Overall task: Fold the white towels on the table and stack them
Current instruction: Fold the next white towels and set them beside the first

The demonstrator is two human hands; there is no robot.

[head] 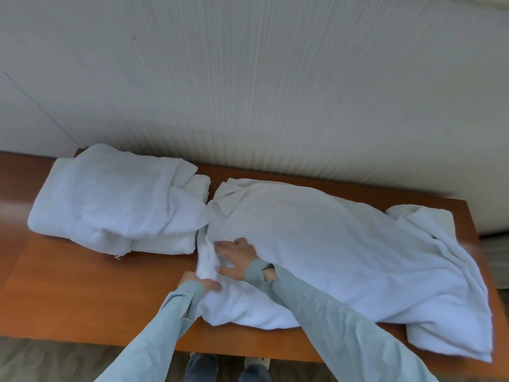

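Note:
A large white towel [344, 244] lies spread and rumpled over the right half of the wooden table [82, 299], its right corner hanging past the front edge. My left hand [201, 282] grips the bunched left edge of this towel near the table's front. My right hand [237, 257] rests flat on the same towel just beside it, fingers spread and pointing left. A loose stack of folded white towels [115, 202] sits at the table's back left, touching the spread towel.
A pale ribbed wall [248, 92] rises right behind the table. The table's front edge runs just before my legs and shoes [228, 368]. Bare wood shows at the front left.

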